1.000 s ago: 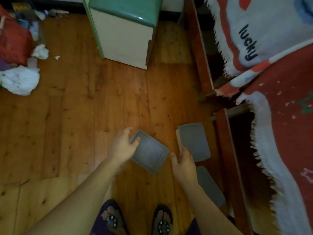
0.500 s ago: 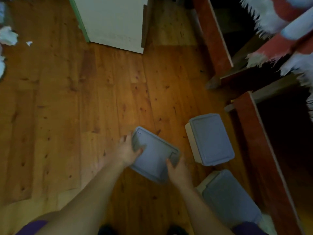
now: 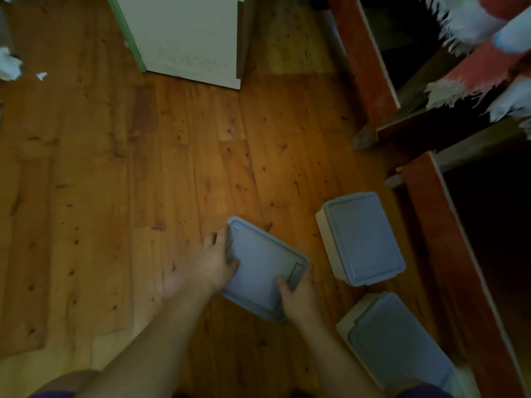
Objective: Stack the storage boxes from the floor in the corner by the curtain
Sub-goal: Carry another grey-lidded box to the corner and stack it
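Note:
Three grey-lidded storage boxes are low on the wooden floor. The nearest storage box lies skewed between my hands. My left hand grips its left end, fingers over the lid's edge. My right hand grips its near right corner, thumb on the lid. A second box with cream walls stands to the right, apart from the first. A third box sits at the lower right, partly behind my right forearm.
A white cabinet with a green edge stands at the top centre. A red wooden bed frame runs down the right side, with a fringed red and white blanket hanging over it. Crumpled white paper lies at the far left.
The view has dropped closer to the floor. My right hand has moved from beside the first box onto its corner, so both hands now hold it. The third box has come into fuller view.

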A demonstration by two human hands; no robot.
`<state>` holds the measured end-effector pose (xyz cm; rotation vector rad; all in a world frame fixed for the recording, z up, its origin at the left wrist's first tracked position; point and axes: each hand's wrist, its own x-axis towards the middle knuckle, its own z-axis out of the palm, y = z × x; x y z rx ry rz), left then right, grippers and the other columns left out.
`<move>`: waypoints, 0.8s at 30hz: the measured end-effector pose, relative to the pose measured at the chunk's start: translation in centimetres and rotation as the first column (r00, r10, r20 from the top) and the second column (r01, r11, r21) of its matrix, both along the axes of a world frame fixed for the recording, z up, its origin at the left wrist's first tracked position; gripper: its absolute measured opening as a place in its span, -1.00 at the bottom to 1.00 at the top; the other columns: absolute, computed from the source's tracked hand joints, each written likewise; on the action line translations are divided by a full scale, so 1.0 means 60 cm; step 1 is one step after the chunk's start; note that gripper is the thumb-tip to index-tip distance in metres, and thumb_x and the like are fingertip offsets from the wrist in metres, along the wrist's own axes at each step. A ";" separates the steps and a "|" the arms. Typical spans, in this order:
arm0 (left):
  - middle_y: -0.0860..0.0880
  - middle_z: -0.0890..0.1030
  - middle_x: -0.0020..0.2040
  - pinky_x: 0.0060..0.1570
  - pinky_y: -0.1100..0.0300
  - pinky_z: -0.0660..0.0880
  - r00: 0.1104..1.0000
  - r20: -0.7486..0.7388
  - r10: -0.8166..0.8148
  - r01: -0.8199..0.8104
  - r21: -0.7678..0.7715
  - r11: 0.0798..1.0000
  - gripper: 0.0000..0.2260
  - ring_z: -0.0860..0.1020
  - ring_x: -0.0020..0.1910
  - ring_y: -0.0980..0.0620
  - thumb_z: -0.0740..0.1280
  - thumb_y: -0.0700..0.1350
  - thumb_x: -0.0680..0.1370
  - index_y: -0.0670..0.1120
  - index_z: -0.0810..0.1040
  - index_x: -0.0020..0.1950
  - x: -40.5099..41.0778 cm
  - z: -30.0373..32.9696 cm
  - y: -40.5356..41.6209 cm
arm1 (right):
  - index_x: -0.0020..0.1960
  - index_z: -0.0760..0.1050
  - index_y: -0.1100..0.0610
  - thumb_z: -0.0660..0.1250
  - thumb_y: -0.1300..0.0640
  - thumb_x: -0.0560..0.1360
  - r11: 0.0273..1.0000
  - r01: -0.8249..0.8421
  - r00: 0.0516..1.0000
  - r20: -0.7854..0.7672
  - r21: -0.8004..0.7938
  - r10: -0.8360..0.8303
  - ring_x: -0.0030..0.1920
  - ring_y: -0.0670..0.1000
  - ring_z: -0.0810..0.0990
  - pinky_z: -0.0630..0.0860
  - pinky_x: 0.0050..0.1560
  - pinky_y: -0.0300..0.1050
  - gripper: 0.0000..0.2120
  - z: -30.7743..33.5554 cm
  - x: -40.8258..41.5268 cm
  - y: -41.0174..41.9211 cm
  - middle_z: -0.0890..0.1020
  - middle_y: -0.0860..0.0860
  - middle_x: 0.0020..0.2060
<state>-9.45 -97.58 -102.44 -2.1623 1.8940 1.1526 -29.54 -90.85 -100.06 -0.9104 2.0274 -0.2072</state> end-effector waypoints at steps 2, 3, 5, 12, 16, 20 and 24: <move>-0.07 0.30 0.39 0.23 -0.08 0.42 1.000 0.004 0.011 -0.011 -0.041 0.999 -0.22 0.38 0.27 -0.16 0.36 0.13 0.48 0.11 -0.02 0.57 -0.005 0.027 0.004 | 0.62 -0.20 0.12 0.32 -0.13 0.57 1.000 -0.007 1.000 -0.008 -0.023 0.006 0.42 0.15 0.36 0.35 0.32 -0.06 -0.10 0.026 -0.002 0.004 0.30 0.16 0.49; -0.08 0.30 0.39 0.22 -0.07 0.42 1.000 -0.001 0.015 -0.015 -0.048 0.999 -0.22 0.38 0.28 -0.16 0.37 0.12 0.48 0.09 0.00 0.57 -0.007 0.045 0.004 | 0.62 -0.19 0.11 0.31 -0.14 0.57 1.000 -0.011 1.000 -0.010 -0.030 0.010 0.41 0.16 0.37 0.37 0.31 -0.04 -0.11 0.043 -0.004 0.004 0.31 0.16 0.48; -0.09 0.32 0.36 0.18 -0.06 0.45 1.000 -0.010 0.028 -0.029 -0.063 0.998 -0.24 0.37 0.27 -0.18 0.37 0.10 0.48 0.09 0.02 0.57 -0.011 0.092 0.008 | 0.62 -0.18 0.09 0.31 -0.16 0.56 0.999 -0.029 0.999 -0.031 -0.036 0.028 0.39 0.17 0.40 0.41 0.33 0.00 -0.12 0.091 -0.012 0.005 0.34 0.16 0.46; -0.06 0.33 0.31 0.22 -0.05 0.41 0.992 -0.080 0.103 -0.110 -0.096 0.989 -0.21 0.36 0.28 -0.14 0.37 0.15 0.46 0.11 0.02 0.57 -0.008 0.316 0.022 | 0.62 -0.07 0.08 0.32 -0.14 0.56 0.991 -0.068 0.997 -0.051 -0.118 0.062 0.37 0.18 0.40 0.42 0.30 0.03 -0.17 0.324 -0.030 0.003 0.32 0.16 0.47; -0.04 0.35 0.22 0.15 0.02 0.41 0.989 -0.097 0.112 -0.128 -0.180 0.975 -0.24 0.37 0.22 -0.10 0.37 0.19 0.45 0.11 0.09 0.55 -0.012 0.471 0.025 | 0.61 -0.01 0.04 0.31 -0.13 0.57 0.985 -0.062 0.994 -0.098 -0.164 0.046 0.32 0.19 0.45 0.48 0.19 0.05 -0.23 0.480 -0.040 -0.006 0.32 0.13 0.46; -0.06 0.37 0.24 0.16 0.00 0.43 0.986 -0.086 0.142 -0.157 -0.216 0.964 -0.25 0.38 0.25 -0.09 0.36 0.25 0.45 0.10 0.12 0.54 -0.025 0.638 0.023 | 0.59 0.00 -0.07 0.26 -0.18 0.58 0.976 -0.046 0.993 -0.117 -0.212 0.021 0.24 0.16 0.51 0.53 0.01 0.00 -0.30 0.642 -0.055 -0.011 0.34 0.08 0.42; -0.06 0.41 0.24 0.18 0.03 0.42 0.972 -0.128 0.198 -0.228 -0.293 0.929 -0.27 0.40 0.26 -0.08 0.40 0.24 0.43 0.10 0.20 0.52 -0.042 0.796 0.019 | 0.58 0.04 -0.14 0.25 -0.24 0.56 0.955 -0.008 0.993 -0.115 -0.297 -0.028 0.08 -0.01 0.48 0.47 -0.10 -0.10 -0.32 0.790 -0.075 -0.015 0.38 0.01 0.36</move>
